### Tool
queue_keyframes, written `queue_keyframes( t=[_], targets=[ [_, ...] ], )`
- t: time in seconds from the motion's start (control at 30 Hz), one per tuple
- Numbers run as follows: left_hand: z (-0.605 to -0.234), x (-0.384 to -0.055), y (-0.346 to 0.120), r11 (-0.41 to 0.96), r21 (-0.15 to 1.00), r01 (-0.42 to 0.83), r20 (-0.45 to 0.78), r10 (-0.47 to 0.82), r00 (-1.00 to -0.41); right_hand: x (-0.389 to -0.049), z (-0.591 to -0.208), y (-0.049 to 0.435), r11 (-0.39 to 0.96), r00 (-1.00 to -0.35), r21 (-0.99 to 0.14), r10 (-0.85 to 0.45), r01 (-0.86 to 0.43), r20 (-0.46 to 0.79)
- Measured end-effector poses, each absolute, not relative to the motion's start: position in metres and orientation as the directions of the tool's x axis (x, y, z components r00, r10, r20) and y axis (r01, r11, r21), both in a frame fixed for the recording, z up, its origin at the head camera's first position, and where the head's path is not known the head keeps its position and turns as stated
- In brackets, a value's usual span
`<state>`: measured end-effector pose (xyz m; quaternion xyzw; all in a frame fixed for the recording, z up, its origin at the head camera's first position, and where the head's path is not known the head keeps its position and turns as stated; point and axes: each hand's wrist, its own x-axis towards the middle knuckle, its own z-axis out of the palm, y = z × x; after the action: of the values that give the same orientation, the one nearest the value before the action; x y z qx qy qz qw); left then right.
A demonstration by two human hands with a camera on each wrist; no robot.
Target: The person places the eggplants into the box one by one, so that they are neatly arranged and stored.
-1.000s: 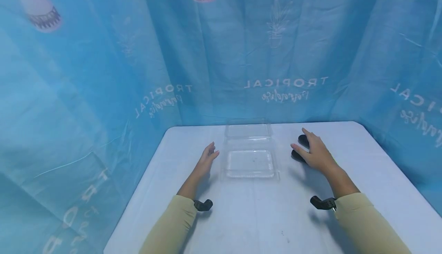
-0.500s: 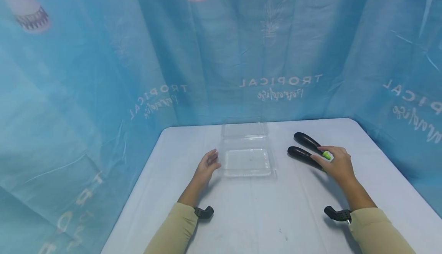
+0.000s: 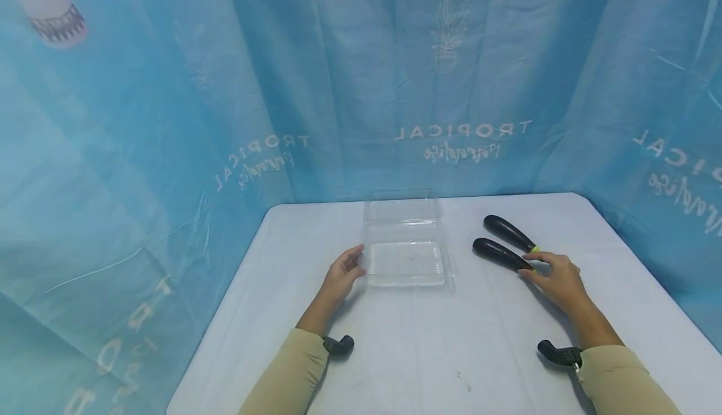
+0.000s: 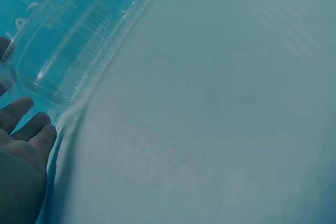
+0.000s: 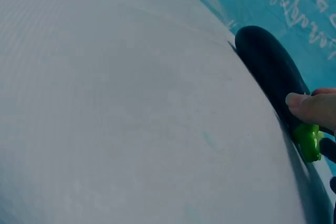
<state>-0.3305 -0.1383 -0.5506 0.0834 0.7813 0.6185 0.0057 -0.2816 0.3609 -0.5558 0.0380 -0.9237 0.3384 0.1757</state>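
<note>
Two dark eggplants lie side by side on the right of the white table. My right hand point(image 3: 561, 278) pinches the nearer eggplant point(image 3: 496, 252) close to its green stem end, its thumb point(image 5: 310, 107) laid on the dark skin in the right wrist view. Just behind is the farther eggplant point(image 3: 507, 230), its stem end right by my fingertips. My left hand point(image 3: 340, 275) is at the left edge of a clear plastic clamshell container point(image 3: 449, 271), fingers loosely extended. In the left wrist view its fingers point(image 4: 39, 127) are beside the container's corner, some of them seen at the see-through rim.
The container stands with its lid point(image 3: 402, 210) folded back toward the blue curtain point(image 3: 350, 89), which surrounds the table point(image 3: 429, 352) at the back and sides. Black wrist camera mounts point(image 3: 338, 346) stick out inward from both wrists.
My right hand has drawn back from over the eggplants to the stem end of the nearer one, uncovering both. My left hand has moved slightly nearer to the container's left edge.
</note>
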Motion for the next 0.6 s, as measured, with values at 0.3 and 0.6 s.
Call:
queue_keyframes(
  t=[0.3,0.6],
  targets=[
    [-0.5529,-0.3338,-0.1378,0.205,0.968,0.145,0.112,0.163,-0.98,-0.2802,-0.5594,0.364,0.74,-0.957,-0.655,0.057,-0.151,0.285],
    [-0.5541,-0.3327,-0.1381,0.206,0.969,0.139,0.108,0.155,-0.982,-0.2757,-0.5561,0.3605,0.681,-0.937,-0.72,0.148,-0.136,0.317]
  ],
)
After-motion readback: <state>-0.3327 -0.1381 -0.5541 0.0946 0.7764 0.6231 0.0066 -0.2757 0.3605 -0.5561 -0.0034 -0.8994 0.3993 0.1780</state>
